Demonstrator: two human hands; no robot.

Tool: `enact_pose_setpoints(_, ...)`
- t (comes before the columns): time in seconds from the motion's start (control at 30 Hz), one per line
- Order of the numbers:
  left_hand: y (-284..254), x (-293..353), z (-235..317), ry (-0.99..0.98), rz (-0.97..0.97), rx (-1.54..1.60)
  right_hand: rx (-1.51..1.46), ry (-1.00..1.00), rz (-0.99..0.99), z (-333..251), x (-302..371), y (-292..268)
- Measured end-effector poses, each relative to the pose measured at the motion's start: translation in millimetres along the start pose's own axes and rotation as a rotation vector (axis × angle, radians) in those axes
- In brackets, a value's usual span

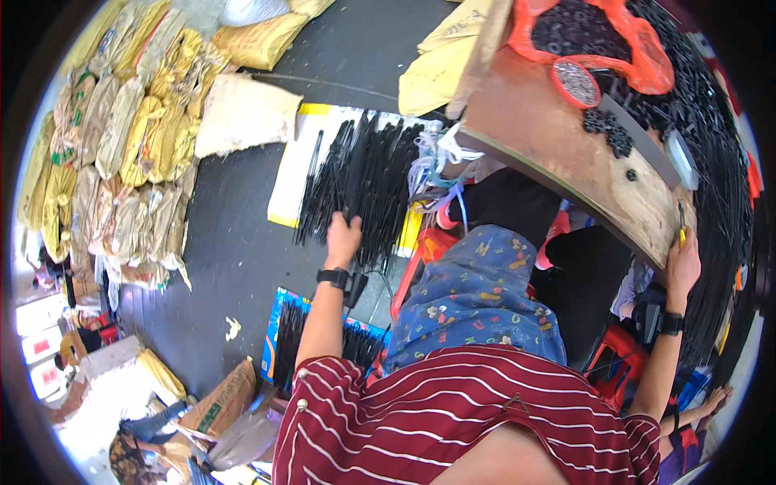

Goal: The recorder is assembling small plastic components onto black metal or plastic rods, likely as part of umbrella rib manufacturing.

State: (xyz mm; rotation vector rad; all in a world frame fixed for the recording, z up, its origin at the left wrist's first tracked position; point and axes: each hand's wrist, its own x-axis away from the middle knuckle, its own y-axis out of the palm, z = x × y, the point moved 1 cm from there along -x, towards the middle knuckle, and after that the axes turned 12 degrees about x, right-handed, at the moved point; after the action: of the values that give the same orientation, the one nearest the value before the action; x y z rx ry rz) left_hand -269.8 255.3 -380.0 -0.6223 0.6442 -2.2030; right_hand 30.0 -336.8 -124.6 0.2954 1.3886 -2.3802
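Observation:
My left hand (343,236) reaches down at the near side of a pile of long thin black rods (368,166). Its fingers are curled round the ends of some rods; how many cannot be made out. The rods lie on a white and yellow sheet (288,178) on the floor. Over at the right edge of the wooden table, my right hand (684,268) is closed on a small tool with a yellow handle (682,237) and a thin tip. Small black rings (610,131) lie loose on the tabletop (541,121).
An orange bag (651,61) of black parts and a red bowl (575,85) sit on the table. More black rods lie on a blue sheet (279,323) nearer me. Stacked sacks (153,137) line the left. Other people (715,400) are at the lower corners.

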Motion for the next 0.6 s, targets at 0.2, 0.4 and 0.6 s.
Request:
enact_pose_setpoints(0.2, 25, 80, -100, -0.613, -0.210, 0.458, 0.061, 0.028, -0.070, 27, -3, 26)
enact_pose_setpoints(0.4, 6, 158, -188, -1.009, -0.160, 0.597, 0.116, -0.008, -0.072, 28, -10, 29)
enact_pose_setpoints(0.6, 14, 178, -233, -1.118, -0.109, 0.705, 0.156, 0.022, -0.098, 33, -15, 36)
